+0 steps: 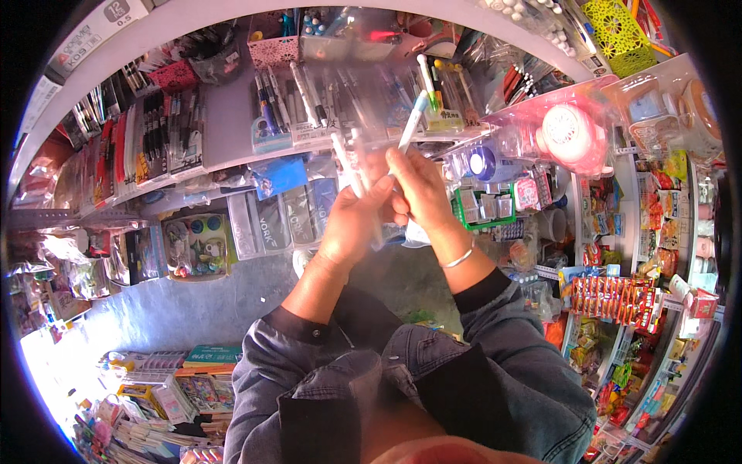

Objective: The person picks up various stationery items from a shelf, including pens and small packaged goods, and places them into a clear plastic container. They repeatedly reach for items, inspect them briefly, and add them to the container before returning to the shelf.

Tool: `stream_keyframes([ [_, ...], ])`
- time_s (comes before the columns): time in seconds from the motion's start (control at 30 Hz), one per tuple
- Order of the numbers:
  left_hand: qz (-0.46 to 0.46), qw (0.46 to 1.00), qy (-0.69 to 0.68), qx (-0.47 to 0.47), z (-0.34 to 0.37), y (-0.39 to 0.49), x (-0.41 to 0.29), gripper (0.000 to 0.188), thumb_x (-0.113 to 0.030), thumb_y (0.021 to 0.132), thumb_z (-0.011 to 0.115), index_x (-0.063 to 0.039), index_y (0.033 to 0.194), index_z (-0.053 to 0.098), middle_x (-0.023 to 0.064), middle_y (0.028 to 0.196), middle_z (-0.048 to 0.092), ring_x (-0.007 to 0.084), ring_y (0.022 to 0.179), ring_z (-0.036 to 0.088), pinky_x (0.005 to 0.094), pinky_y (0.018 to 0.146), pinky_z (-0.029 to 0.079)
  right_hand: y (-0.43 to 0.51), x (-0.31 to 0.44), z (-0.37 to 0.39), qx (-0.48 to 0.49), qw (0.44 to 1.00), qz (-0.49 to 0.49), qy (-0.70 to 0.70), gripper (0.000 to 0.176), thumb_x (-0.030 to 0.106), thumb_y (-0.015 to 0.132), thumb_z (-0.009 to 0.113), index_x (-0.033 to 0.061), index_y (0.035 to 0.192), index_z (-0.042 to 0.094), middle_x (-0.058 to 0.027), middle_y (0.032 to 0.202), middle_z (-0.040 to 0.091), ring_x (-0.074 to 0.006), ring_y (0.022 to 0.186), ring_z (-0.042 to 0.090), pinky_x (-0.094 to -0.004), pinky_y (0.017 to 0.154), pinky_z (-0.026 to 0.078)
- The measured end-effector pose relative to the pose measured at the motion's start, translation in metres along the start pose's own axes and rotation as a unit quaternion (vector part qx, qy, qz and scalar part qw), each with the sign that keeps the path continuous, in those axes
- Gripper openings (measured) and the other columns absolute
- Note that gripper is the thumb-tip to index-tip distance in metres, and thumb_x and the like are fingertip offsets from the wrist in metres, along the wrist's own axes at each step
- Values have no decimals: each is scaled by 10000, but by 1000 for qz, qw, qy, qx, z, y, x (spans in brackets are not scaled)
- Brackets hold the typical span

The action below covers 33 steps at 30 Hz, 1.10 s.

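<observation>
My left hand [353, 217] is closed around several white pens [348, 165] in what looks like a clear plastic sleeve. Close beside it, my right hand [420, 188] grips a white pen [410, 129] with a pale blue end, tilted up to the right. The fingertips of both hands nearly meet, so the lower ends of the pens are hidden. Just beyond the hands, clear packs of pens [310, 107] stand in a row on a pale shelf [229, 130]. A green and white pen [428, 78] stands among them.
Packs of black and red pens [153, 133] fill the shelf's left part. A pink wrapped container [571, 136] and a green basket [484, 217] are at the right, beside racks of snack packets [614, 298]. Boxed cases [269, 223] lie below the shelf. Books [211, 356] are stacked lower left.
</observation>
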State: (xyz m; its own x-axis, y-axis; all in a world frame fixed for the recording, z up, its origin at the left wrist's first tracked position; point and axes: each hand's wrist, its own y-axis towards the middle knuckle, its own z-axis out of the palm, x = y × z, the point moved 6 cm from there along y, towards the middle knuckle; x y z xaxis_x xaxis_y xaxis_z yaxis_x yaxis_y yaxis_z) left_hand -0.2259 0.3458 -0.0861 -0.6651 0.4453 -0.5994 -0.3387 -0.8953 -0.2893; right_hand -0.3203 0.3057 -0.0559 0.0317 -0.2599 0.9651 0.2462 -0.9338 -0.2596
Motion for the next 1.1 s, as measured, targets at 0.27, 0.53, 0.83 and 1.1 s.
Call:
stream_keyframes([
  [0.27,-23,998,-38,-36,-17,-6,7,239,-237,956,547,-41,1086,594,71,831,646,185,733,640,319,701,524,0,0,5,-32,995,-67,-61,330,303,994,485,15,943,637,-17,759,624,-41,530,490,-191,480,396],
  [0.53,-62,997,25,-46,-38,-12,15,298,-239,952,554,29,1075,599,63,800,636,189,717,636,310,677,515,7,10,1,-10,994,-89,-58,339,336,969,524,22,966,654,7,772,599,-70,678,547,-229,593,439],
  [0.83,-40,994,91,-48,-51,-21,25,335,-258,970,525,50,1088,584,-17,653,488,82,522,434,231,498,368,115,94,-118,-364,881,-292,-70,255,246,962,511,15,1033,592,-57,846,633,-106,613,603,-229,537,491],
  [1.1,-30,997,41,-64,-69,-30,25,345,-253,966,536,64,1097,566,-26,609,413,71,498,360,234,476,329,229,81,-166,-381,798,-300,-358,183,162,949,540,53,1085,599,-90,990,650,-154,728,632,-242,569,513],
])
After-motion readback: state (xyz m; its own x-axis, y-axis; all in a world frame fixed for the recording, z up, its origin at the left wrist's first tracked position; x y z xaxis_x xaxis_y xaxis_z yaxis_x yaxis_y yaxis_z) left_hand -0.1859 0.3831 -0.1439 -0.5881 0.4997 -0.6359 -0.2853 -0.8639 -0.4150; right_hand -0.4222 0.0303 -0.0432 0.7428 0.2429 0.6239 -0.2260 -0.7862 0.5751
